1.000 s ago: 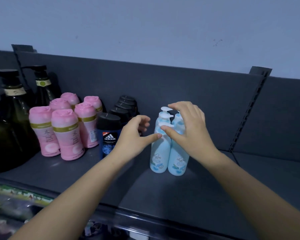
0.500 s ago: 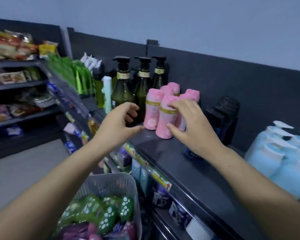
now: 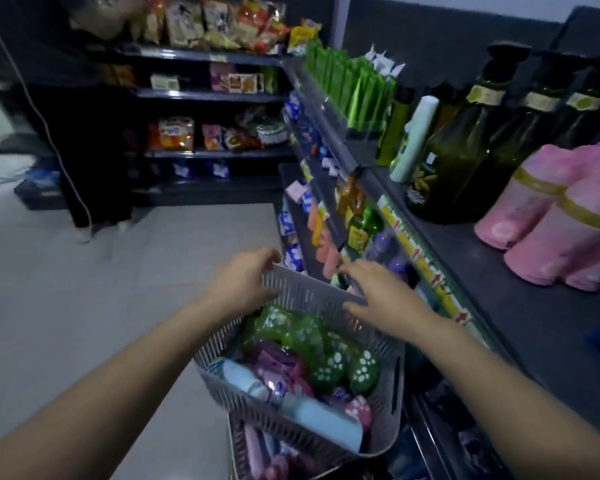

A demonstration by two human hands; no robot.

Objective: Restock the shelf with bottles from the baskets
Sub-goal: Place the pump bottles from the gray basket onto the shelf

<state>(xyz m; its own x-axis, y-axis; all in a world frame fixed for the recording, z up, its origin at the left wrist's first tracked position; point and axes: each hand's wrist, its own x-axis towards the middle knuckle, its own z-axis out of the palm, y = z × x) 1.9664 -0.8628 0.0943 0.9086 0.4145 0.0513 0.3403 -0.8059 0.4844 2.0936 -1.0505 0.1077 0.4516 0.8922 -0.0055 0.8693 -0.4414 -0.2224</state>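
Head view: both hands are low over the grey basket [image 3: 309, 292] that stands on the floor side of the shelf [image 3: 520, 271], at its far rim. Likely reason: reaching in for the next bottle to restock.

The basket sits close against the shelf front, so stock is within arm's reach. Another basket [image 3: 238, 443] seems to sit under it, mostly hidden.

Task things are in the basket, lying loose: green bottles [image 3: 326, 362] with paw prints in the middle, a light blue bottle [image 3: 323, 419] on its side at the near end, and pink and purple items between them, too blurred to name.

Left hand [image 3: 243, 282]: fingers [image 3: 267, 254] loosely curled at the far left corner of the rim, no bottle in them. Contact with the rim can't be told because of blur.

Right hand [image 3: 385, 299]: palm down, fingers [image 3: 352, 268] spread apart and straight, above the far right of the rim, holding nothing.

The shelf top already carries pink bottles [image 3: 551, 230] at the front and dark green pump bottles [image 3: 465, 157] just beside them, with bare space nearer the camera. Judgement: the grasp has not started yet.
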